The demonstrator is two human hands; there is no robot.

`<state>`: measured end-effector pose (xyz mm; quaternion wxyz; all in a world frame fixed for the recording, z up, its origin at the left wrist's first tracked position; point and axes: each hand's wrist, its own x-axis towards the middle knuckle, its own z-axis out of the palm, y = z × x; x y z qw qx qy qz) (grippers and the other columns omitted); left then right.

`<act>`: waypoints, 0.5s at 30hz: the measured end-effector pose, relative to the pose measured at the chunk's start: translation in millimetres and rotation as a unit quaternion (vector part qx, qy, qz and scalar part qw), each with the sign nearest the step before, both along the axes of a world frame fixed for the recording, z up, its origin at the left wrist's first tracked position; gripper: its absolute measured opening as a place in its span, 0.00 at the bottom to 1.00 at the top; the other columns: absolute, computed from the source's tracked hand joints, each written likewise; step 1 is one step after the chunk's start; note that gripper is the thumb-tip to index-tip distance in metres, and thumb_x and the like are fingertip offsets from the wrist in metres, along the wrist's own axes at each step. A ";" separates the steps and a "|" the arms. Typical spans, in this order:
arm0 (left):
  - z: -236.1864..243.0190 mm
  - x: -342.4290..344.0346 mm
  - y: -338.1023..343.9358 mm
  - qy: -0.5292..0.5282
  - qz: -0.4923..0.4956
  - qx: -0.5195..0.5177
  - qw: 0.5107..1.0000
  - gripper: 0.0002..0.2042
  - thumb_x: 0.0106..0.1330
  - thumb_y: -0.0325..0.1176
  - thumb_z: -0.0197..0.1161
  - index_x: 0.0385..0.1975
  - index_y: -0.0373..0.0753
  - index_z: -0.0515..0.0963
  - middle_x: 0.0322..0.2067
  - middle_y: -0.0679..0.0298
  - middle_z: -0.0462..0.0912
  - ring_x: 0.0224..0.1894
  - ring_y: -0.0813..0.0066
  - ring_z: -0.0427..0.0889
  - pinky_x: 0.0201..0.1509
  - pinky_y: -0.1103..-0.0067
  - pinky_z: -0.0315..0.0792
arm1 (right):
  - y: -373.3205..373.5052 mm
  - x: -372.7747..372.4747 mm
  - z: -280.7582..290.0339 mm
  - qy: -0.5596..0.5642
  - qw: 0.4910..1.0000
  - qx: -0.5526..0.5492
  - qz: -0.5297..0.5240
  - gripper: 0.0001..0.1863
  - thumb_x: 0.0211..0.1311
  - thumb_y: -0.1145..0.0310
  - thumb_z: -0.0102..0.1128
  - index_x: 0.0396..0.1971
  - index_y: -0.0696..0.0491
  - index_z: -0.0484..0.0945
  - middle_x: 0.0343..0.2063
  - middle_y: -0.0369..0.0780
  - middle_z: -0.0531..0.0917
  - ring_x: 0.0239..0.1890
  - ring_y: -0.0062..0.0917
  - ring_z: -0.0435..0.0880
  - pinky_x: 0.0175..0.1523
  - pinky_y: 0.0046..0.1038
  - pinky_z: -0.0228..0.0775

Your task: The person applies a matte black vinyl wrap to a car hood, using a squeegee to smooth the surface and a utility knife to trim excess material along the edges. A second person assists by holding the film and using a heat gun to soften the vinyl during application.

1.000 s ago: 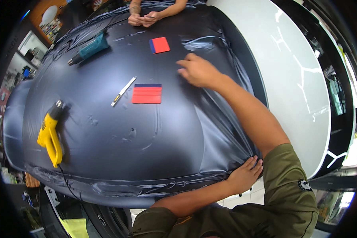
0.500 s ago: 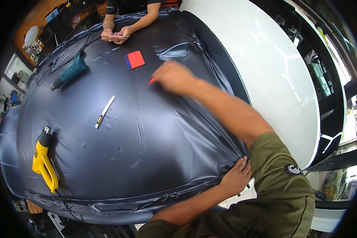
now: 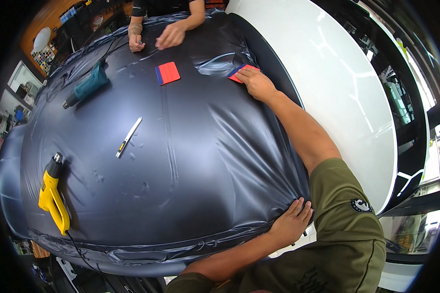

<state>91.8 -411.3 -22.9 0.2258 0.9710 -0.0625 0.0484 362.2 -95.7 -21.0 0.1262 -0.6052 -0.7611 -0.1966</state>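
Dark satin vinyl film (image 3: 190, 205) covers a car panel. My right hand (image 3: 259, 84), arm stretched far forward, grips a red squeegee with a blue edge (image 3: 237, 73) against the film, beside a shiny raised fold (image 3: 216, 64). At the panel's near right edge my left hand (image 3: 291, 220) lies on the film, fingers outstretched, its thumb not clearly visible. Creases fan out from there across the film. A second red squeegee (image 3: 168, 73) rests left of my right hand. Farther left lies a slim silver snap-off knife (image 3: 129, 136).
A yellow heat gun (image 3: 54, 198) lies at the left, its cord running over the near edge. Beyond it sits a teal heat gun (image 3: 90, 84). Across the panel, a co-worker's hands (image 3: 171, 36) are above the film. A white car panel (image 3: 327, 88) borders the right side.
My right hand has swung right with its squeegee, from mid-film to beside the raised fold. Creases by my left hand have sharpened. The co-worker's hands have parted.
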 end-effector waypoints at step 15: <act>-3.0 0.1 -1.9 -0.025 0.013 0.025 0.999 0.27 0.66 0.34 0.51 0.64 0.27 0.68 0.68 0.43 0.65 0.70 0.43 0.63 0.76 0.59 0.52 | -13.4 15.4 9.3 0.066 0.993 -0.094 -0.007 0.22 0.60 0.79 0.48 0.55 0.60 0.78 0.56 0.48 0.80 0.61 0.40 0.77 0.69 0.36 0.65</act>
